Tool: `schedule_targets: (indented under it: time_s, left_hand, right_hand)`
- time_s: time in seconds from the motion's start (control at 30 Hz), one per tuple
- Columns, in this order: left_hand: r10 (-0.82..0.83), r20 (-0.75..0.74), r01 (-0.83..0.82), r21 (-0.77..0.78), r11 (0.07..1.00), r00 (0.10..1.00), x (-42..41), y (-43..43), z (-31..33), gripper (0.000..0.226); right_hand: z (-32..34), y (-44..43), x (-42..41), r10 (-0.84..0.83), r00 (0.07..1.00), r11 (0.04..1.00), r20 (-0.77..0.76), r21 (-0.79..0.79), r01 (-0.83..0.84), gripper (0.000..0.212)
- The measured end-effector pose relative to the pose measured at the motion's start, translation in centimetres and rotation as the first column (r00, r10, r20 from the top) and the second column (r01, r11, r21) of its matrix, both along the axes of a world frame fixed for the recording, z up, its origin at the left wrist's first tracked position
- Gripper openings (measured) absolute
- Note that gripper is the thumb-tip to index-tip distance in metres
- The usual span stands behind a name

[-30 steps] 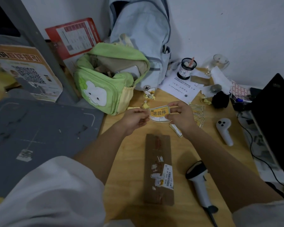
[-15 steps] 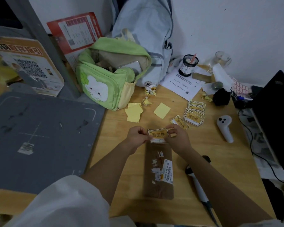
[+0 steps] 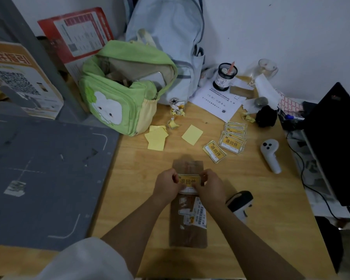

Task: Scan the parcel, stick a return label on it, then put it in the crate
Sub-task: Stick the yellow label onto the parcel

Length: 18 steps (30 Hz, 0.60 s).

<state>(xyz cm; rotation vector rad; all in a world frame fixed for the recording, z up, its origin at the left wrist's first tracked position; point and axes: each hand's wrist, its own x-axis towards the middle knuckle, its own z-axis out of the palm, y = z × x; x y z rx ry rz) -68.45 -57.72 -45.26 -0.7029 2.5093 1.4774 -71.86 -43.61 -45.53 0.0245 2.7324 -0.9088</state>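
Brown kraft parcel (image 3: 188, 225), long and flat, lies lengthwise on wooden desk (image 3: 240, 209) directly in front of person; white barcode label on its near-right part. Yellow return label (image 3: 189, 181) w/ black characters held over parcel's far half; whether it touches the surface, cannot tell. Left hand (image 3: 166, 185): fingers curled, pinching label's left edge. Right hand (image 3: 210, 187): fingers curled, pinching label's right edge. Barcode scanner (image 3: 239, 203), black/white, on desk just right of parcel, partly hidden by right forearm. Spare return labels (image 3: 230, 141), fanned stack, far-right of parcel; one loose label just left of the stack. Yellow backing papers (image 3: 192, 135), flat and crumpled, on desk beyond parcel. White handheld controller (image 3: 270, 155) right of stack. Green backpack (image 3: 117, 91) w/ white cartoon face, open, at desk's far-left; pale blue backpack (image 3: 170, 37) behind it against wall. Grey mat (image 3: 38, 174) on left. Black laptop (image 3: 339, 142) at right edge. Crate not in view.
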Motion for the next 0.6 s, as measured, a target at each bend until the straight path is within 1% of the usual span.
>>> schedule_targets:
  time_s: [0.13,0.2,0.27,0.33,0.37,0.43,0.5,0.57,0.6]
  left_hand:
    - [-0.014,0.006,0.014,-0.073,0.997,1.0,0.1,0.3,0.0,0.032]
    - [-0.026,0.009,0.027,-0.118,0.993,1.0,0.2,0.5,0.2,0.028]
    - [-0.025,0.003,0.026,-0.177,0.984,1.0,0.3,0.5,0.4,0.029]
    - [0.005,0.005,-0.004,-0.216,0.976,1.0,0.5,0.5,0.4,0.033]
    - [0.034,0.018,-0.029,-0.218,0.976,0.999,0.6,0.4,0.4,0.036]
    - [0.077,0.086,-0.06,-0.184,0.981,0.993,0.8,0.5,0.4,0.045]
    - [0.076,0.174,-0.066,-0.063,0.996,0.982,0.8,0.7,0.5,0.06]
    - [0.056,0.212,-0.069,0.054,0.996,0.976,0.8,0.9,0.6,0.061]
    - [0.049,0.224,-0.069,0.081,0.994,0.973,0.8,0.9,0.8,0.059]
  right_hand:
    - [-0.5,0.2,-0.1,0.006,1.0,0.998,-0.008,0.063,-0.005,0.023]
    - [-0.8,0.3,0.2,0.01,0.999,0.995,-0.045,0.1,-0.005,0.027]
    - [-1.0,0.3,0.7,-0.013,0.997,0.995,-0.07,0.097,0.019,0.045]
    - [-1.0,0.3,0.9,-0.072,0.996,0.995,-0.05,0.058,0.075,0.066]
    - [-1.1,0.3,0.9,-0.086,0.996,0.995,-0.016,0.055,0.087,0.066]
    - [-1.3,0.2,0.8,-0.077,0.994,0.996,0.082,0.055,0.072,0.053]
    - [-1.1,0.0,0.8,-0.098,0.982,0.995,0.164,0.006,0.098,0.042]
    - [-0.8,-0.2,0.7,-0.125,0.968,0.991,0.217,-0.023,0.133,0.036]
    - [-0.6,-0.4,0.6,-0.124,0.965,0.991,0.231,-0.028,0.134,0.034]
